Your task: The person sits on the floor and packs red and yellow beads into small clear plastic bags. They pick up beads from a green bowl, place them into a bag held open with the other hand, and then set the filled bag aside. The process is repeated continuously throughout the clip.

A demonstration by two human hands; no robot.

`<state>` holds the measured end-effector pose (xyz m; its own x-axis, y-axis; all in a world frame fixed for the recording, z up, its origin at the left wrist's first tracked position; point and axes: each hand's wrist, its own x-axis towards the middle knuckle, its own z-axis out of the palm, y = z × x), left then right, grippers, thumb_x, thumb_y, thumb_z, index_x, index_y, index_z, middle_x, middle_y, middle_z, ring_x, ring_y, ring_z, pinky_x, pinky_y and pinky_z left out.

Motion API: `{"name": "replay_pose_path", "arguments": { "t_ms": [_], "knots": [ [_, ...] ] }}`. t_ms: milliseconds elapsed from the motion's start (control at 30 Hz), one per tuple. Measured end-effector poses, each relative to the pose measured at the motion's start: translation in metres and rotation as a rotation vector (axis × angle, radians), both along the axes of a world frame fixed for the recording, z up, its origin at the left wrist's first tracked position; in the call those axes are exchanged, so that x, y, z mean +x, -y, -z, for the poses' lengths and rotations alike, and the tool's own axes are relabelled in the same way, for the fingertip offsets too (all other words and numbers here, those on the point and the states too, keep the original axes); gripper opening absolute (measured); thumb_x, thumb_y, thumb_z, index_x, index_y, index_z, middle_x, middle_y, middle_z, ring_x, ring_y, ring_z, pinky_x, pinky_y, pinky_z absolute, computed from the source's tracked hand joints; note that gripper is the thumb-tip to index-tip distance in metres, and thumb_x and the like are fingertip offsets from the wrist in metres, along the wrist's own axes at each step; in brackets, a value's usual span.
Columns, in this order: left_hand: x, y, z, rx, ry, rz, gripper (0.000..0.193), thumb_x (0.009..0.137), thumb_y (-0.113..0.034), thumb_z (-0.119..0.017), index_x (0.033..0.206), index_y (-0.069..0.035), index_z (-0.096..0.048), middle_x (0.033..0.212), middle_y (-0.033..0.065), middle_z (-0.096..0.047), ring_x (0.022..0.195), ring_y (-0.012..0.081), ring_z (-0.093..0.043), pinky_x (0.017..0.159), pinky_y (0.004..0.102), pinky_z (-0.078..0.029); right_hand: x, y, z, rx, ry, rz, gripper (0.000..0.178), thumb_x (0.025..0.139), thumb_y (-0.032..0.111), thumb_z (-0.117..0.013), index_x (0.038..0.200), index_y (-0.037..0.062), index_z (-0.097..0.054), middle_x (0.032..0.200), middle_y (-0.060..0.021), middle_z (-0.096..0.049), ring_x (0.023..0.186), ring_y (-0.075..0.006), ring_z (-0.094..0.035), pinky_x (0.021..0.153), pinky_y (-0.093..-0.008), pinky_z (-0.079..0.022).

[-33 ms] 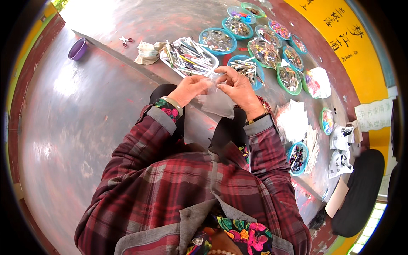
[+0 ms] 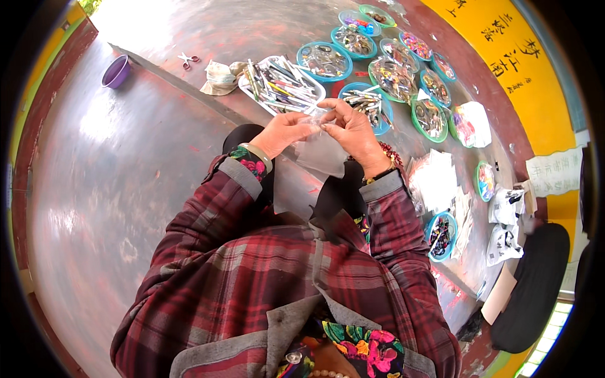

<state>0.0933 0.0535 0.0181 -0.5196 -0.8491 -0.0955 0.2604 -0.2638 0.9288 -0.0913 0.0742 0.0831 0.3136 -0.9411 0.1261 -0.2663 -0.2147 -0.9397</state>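
A small clear plastic bag [image 2: 320, 156] hangs between my two hands, in front of my lap. The fingers of my left hand [image 2: 282, 133] pinch its upper edge from the left. From the right, my right hand [image 2: 354, 133] grips the same edge between thumb and forefinger, and the other fingers curl above. The fingertips of both hands almost meet at the bag's mouth. Whether anything is inside the bag, I cannot tell. Just beyond the hands lies a white tray [image 2: 321, 92] heaped with pens, and to its right a blue basket [image 2: 389, 120] also holds pens.
Several round baskets of small parts spread toward the far right, among them a blue basket [image 2: 315, 79]. A cloth hat [image 2: 220, 79] and scissors [image 2: 187, 61] lie at the far left, with a purple bowl [image 2: 116, 73] farther left. White sheets [image 2: 435, 179] lie on the right.
My left hand's fingertips have shifted slightly right, closer to my right hand. The bag's lower edge has swung a little; my right hand has hardly moved.
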Motion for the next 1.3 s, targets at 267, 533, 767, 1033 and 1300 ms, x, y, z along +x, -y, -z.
{"name": "replay_pose_path", "arguments": {
  "t_ms": [267, 533, 767, 1033, 1300],
  "knots": [
    [0.009, 0.000, -0.006, -0.022, 0.041, -0.070, 0.025, 0.079, -0.001, -0.062, 0.103, 0.004, -0.057, 0.095, 0.0038, -0.061, 0.081, 0.0085, -0.056, 0.073, 0.0228, -0.045, -0.009, -0.002, 0.016, 0.040, -0.040, 0.096, 0.036, 0.070, 0.003, -0.065, 0.105, 0.0073, -0.055, 0.082, 0.0009, -0.058, 0.061, -0.0041, -0.046, 0.057, -0.0199, -0.040],
    [0.007, -0.003, -0.010, -0.122, 0.081, -0.141, 0.029, 0.074, -0.010, -0.068, 0.099, 0.003, -0.060, 0.083, 0.0018, -0.062, 0.073, 0.0069, -0.055, 0.067, 0.0220, -0.044, -0.040, -0.013, 0.027, 0.289, 0.229, 0.273, 0.011, 0.075, 0.006, -0.065, 0.085, 0.0036, -0.061, 0.071, 0.0022, -0.058, 0.056, -0.0028, -0.047, 0.045, -0.0175, -0.036],
    [0.004, 0.000, 0.001, -0.012, 0.013, -0.078, 0.030, 0.079, -0.026, -0.065, 0.095, -0.001, -0.063, 0.074, -0.0030, -0.056, 0.063, 0.0036, -0.046, 0.055, 0.0198, -0.036, -0.038, -0.017, 0.026, 0.288, 0.285, 0.300, 0.010, 0.076, 0.007, -0.065, 0.084, 0.0045, -0.061, 0.070, 0.0010, -0.058, 0.054, -0.0062, -0.050, 0.044, -0.0183, -0.037],
    [0.002, -0.002, -0.009, -0.073, 0.245, -0.129, 0.026, 0.086, -0.024, -0.060, 0.097, -0.001, -0.063, 0.078, -0.0054, -0.058, 0.063, 0.0019, -0.043, 0.056, 0.0179, -0.034, -0.038, -0.017, 0.033, 0.281, 0.322, 0.273, 0.009, 0.076, 0.004, -0.064, 0.084, 0.0013, -0.061, 0.072, -0.0016, -0.059, 0.063, -0.0092, -0.055, 0.059, -0.0215, -0.045],
    [0.001, -0.001, -0.008, 0.012, 0.055, -0.315, 0.031, 0.088, -0.027, -0.055, 0.097, 0.002, -0.062, 0.082, 0.0005, -0.059, 0.072, 0.0066, -0.054, 0.065, 0.0221, -0.044, -0.040, -0.019, 0.031, 0.261, 0.330, 0.207, 0.009, 0.078, 0.006, -0.064, 0.086, 0.0016, -0.061, 0.076, -0.0019, -0.060, 0.067, -0.0088, -0.056, 0.061, -0.0215, -0.045]
  ]
}}
